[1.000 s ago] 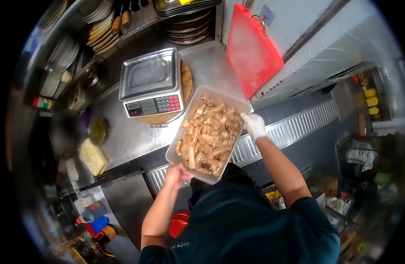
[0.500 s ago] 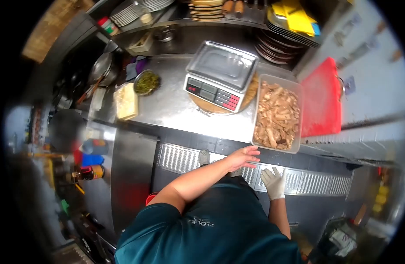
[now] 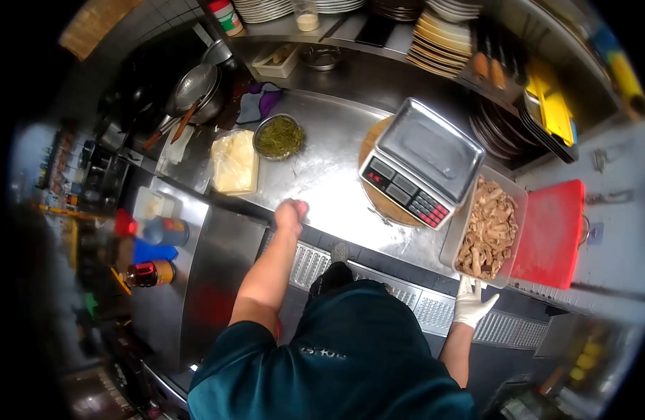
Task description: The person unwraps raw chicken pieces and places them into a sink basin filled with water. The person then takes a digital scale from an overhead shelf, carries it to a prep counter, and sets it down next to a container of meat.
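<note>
My left hand (image 3: 291,215) is bare and closed, its fingers curled at the front edge of the steel counter (image 3: 329,189). Whether anything is inside it is hidden. My right hand (image 3: 471,306) wears a white glove. Its fingers reach up to the near end of a clear plastic tub (image 3: 516,241), with the thumb spread out to the side. Brown sliced pieces of food (image 3: 489,227), perhaps meat or mushroom, fill the tub. Left of it a digital scale (image 3: 431,150) rests on a round wooden board (image 3: 373,143), its pan bare.
A bowl of green shreds (image 3: 279,136) and a plastic-wrapped pale yellow block (image 3: 235,162) sit at the counter's left. A red cutting board (image 3: 550,234) leans by the right wall. Stacked plates (image 3: 440,42) fill the shelf above. Metal drain grating (image 3: 434,311) crosses the floor.
The view has turned, so the counter things appear farther right. My left hand has moved from near the tub to the left, its fingers now curled. My gloved right hand has risen to the tub's near end.
</note>
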### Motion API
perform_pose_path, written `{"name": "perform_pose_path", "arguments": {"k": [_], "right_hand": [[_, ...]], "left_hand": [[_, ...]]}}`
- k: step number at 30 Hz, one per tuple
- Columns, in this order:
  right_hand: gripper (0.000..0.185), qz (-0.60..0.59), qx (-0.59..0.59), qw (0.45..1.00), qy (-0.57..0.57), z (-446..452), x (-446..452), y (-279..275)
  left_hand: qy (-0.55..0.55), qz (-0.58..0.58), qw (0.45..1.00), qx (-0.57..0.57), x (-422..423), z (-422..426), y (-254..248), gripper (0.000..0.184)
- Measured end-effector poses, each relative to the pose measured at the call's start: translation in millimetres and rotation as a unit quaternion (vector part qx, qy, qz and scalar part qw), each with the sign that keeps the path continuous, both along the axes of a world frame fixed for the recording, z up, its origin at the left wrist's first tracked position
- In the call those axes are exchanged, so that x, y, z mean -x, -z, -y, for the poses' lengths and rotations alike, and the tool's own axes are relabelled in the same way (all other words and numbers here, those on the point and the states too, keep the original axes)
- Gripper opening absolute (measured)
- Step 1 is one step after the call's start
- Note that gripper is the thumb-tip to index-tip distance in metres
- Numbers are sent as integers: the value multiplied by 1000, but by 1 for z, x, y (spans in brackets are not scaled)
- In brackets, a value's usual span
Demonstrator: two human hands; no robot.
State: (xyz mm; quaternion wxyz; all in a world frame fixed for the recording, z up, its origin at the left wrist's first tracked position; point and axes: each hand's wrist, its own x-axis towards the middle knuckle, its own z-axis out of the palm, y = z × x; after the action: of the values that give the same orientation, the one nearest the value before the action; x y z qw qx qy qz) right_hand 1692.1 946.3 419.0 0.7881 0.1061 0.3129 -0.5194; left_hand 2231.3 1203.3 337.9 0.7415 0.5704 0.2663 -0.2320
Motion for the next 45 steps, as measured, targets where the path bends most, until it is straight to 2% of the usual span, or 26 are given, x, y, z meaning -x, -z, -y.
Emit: {"name": "perform_pose_path", "arguments": {"k": [1,2,4,6,9,12,13,16,20,25,29,33,36,39,42,44,45], "right_hand": [[110,-37,-16,999,22,-5,-4,13],[110,-75,-31,996,46,-9,-9,24],[106,-38,-43,996,64,-17,-14,41],[105,-80,-60,993,61,-23,-23,41],[103,-167,-32,985,19,-34,-19,50],[84,-242,-75,967,5,-51,-1,54],[80,-278,-58,959,2,-61,22,75],[83,-258,-113,959,8,-98,45,77],[93,-272,-207,938,54,-145,32,44],[94,-260,-184,945,70,-186,22,22],[96,-258,-166,949,73,-205,15,10],[92,-270,-165,946,66,-230,16,0],[83,-242,-158,954,80,-231,11,-11],[78,-258,-144,954,53,-201,-31,-35],[77,-297,-100,949,-37,-163,-56,-41],[75,-334,-43,933,-128,-125,-69,-25],[73,-347,-42,923,-160,-106,-81,-18]], "left_hand": [[-38,6,999,-13,-23,6,-16,11],[-53,17,998,-2,-53,6,-10,10],[-73,32,997,12,-110,7,5,10],[-97,45,994,14,-150,13,8,14],[-44,36,998,-9,-195,17,12,20],[-13,35,998,-60,-204,27,-5,23],[12,60,998,-24,-205,28,-5,24],[3,65,998,-18,-204,48,-13,28],[31,72,997,23,-203,92,-12,25],[102,80,988,89,-202,192,-23,28],[88,70,991,78,-214,282,-15,32],[72,67,990,106,-223,339,15,39],[198,18,980,18,-203,339,-2,41],[380,13,924,36,-167,337,7,41],[535,44,840,76,-131,341,-22,54],[603,30,782,155,-114,349,-4,61],[599,2,777,191,-115,349,9,61]]}}
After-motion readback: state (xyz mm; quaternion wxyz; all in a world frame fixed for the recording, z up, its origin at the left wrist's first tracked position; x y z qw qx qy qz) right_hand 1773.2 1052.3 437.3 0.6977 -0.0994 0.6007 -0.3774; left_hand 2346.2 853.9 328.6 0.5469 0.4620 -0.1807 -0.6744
